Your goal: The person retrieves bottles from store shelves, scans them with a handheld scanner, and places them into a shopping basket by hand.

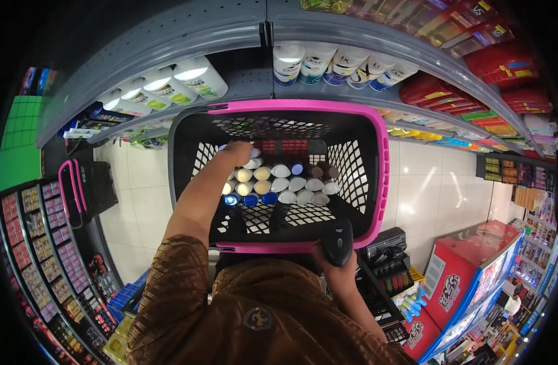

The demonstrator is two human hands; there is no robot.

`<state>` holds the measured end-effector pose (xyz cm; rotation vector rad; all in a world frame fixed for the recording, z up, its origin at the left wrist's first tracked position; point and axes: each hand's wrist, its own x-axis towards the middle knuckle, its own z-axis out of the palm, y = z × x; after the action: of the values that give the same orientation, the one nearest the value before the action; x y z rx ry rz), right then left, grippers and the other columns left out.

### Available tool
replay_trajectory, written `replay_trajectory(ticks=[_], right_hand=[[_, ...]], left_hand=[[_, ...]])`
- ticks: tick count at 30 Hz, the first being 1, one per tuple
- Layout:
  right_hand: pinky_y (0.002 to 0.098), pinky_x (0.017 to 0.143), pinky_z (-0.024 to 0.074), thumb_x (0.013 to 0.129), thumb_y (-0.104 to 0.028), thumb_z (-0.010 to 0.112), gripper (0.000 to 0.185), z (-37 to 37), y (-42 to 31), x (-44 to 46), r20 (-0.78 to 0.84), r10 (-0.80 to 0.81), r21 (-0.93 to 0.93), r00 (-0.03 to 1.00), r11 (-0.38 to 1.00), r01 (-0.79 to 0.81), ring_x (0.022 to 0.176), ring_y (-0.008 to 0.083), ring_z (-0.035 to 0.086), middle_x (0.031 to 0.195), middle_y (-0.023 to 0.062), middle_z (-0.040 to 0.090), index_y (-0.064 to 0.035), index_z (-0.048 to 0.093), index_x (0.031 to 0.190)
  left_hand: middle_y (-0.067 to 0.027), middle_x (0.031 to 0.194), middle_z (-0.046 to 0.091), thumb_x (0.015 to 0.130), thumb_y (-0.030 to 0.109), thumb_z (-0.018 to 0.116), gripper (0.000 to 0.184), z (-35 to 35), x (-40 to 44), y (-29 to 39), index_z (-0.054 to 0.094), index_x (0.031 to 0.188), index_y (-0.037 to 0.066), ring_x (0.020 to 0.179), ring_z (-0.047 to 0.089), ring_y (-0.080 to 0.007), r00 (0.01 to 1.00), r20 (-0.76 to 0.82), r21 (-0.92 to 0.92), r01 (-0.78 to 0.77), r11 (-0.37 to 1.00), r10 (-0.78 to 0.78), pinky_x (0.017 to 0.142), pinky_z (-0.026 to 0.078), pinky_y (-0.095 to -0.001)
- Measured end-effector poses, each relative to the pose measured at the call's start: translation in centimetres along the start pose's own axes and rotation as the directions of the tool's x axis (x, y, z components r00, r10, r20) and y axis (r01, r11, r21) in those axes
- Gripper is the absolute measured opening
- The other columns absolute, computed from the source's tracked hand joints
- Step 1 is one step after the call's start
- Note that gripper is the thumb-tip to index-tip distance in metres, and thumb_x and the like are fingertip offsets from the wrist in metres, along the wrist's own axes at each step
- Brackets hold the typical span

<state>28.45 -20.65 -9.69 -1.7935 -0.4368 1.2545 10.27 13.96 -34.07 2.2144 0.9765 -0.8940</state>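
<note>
A black shopping basket with a pink rim stands in front of me. Upright capped containers, with white caps, cream caps, blue caps and dark brown caps, are grouped in rows inside it. My left hand reaches down among them at the back left, its fingers curled beside a pale purple cap; what they grip is hidden. In my right hand is a black handheld scanner, held over the basket's near right edge.
Shelves behind the basket carry white bottles, white patterned bottles and red packages. A black basket with pink handles stands left. To the right are a red box display and a black device.
</note>
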Motion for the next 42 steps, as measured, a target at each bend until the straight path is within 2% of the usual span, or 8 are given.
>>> replay_trajectory(ticks=[6,10,13,19,25,30,36,42], right_hand=[[0.0292,0.081,0.0529,0.087,-0.009,0.079,0.022,0.5,0.5,-0.5,-0.043,-0.032,-0.022,0.999,0.999,0.031,0.089,0.0119,0.068,0.097,0.0051,0.074,-0.0011,0.069,0.105],[0.0294,0.080,0.0527,0.086,-0.010,0.080,0.023,1.9,0.6,-1.1,-0.034,-0.041,-0.020,0.999,0.999,0.040,0.086,0.0114,0.068,0.095,0.0051,0.073,-0.0013,0.069,0.103],[0.0294,0.079,0.0528,0.086,-0.011,0.080,0.022,3.7,1.2,-1.4,-0.018,-0.067,-0.034,0.998,0.997,0.067,0.086,0.0115,0.068,0.094,0.0051,0.073,-0.0012,0.069,0.103],[0.0280,0.074,0.0529,0.089,-0.005,0.076,0.014,10.3,-0.7,-2.3,0.013,-0.148,-0.017,0.989,0.989,0.148,0.082,0.0102,0.066,0.091,0.0029,0.072,-0.0014,0.071,0.101],[0.0313,0.084,0.0529,0.087,-0.015,0.082,0.035,17.9,-1.6,-3.7,0.198,-0.227,-0.017,0.954,0.972,0.235,0.094,0.0138,0.066,0.103,0.0070,0.071,0.0006,0.064,0.113],[0.0334,0.086,0.0531,0.086,-0.018,0.081,0.042,24.0,-3.8,-5.2,0.371,-0.261,-0.076,0.891,0.948,0.309,0.097,0.0177,0.068,0.104,0.0113,0.070,0.0008,0.061,0.118],[0.0390,0.090,0.0535,0.085,-0.017,0.079,0.051,27.7,-4.3,-6.6,0.513,-0.330,-0.099,0.793,0.895,0.436,0.109,0.0281,0.069,0.117,0.0180,0.067,0.0015,0.057,0.128],[0.0402,0.090,0.0538,0.084,-0.021,0.079,0.049,28.3,-5.3,-7.2,0.486,-0.305,-0.220,0.819,0.864,0.452,0.107,0.0323,0.069,0.116,0.0194,0.068,0.0021,0.060,0.124]], left_hand=[[-0.0158,0.146,0.057,0.088,0.006,0.052,0.058,-0.2,-0.7,0.2,0.055,0.146,0.012,0.140,0.049,-0.0311,0.999,-0.006,-0.081,0.050,0.995,-0.051,0.121,0.030,-0.0520],[-0.0164,0.143,0.060,0.089,0.010,0.057,0.056,0.6,-2.2,-0.7,0.056,0.145,0.011,0.135,0.055,-0.0320,0.976,-0.218,-0.214,-0.037,0.976,-0.010,0.117,0.037,-0.0495],[-0.0175,0.131,0.067,0.093,0.013,0.063,0.044,0.2,-4.7,-1.5,0.061,0.137,0.003,0.118,0.067,-0.0280,0.927,-0.375,-0.635,-0.283,0.719,0.034,0.101,0.052,-0.0395],[-0.0086,0.113,0.073,0.099,0.002,0.057,0.028,-0.9,-18.6,-0.7,0.064,0.127,-0.001,0.101,0.067,-0.0138,0.824,-0.562,-0.775,-0.557,0.299,0.077,0.092,0.052,-0.0300],[-0.0163,0.138,0.060,0.098,0.038,0.067,0.065,0.0,-30.8,0.2,0.047,0.148,0.002,0.127,0.058,-0.0231,0.895,-0.371,-0.907,-0.294,-0.301,0.246,0.106,0.047,-0.0381],[-0.0148,0.136,0.061,0.087,0.038,0.076,0.077,-0.3,-35.0,-2.4,0.044,0.148,0.003,0.125,0.058,-0.0237,0.762,-0.614,-0.789,-0.582,-0.199,0.206,0.108,0.043,-0.0384],[-0.0095,0.121,0.067,0.078,0.011,0.085,0.058,-0.9,-38.0,-5.9,0.062,0.130,0.002,0.112,0.064,-0.0188,0.710,-0.557,-0.745,-0.656,0.119,0.430,0.101,0.049,-0.0344],[-0.0083,0.100,0.071,0.086,0.011,0.080,0.030,1.3,-37.6,-5.6,0.067,0.110,0.001,0.094,0.068,-0.0171,0.630,-0.718,-0.635,-0.767,0.092,0.297,0.083,0.052,-0.0312]])
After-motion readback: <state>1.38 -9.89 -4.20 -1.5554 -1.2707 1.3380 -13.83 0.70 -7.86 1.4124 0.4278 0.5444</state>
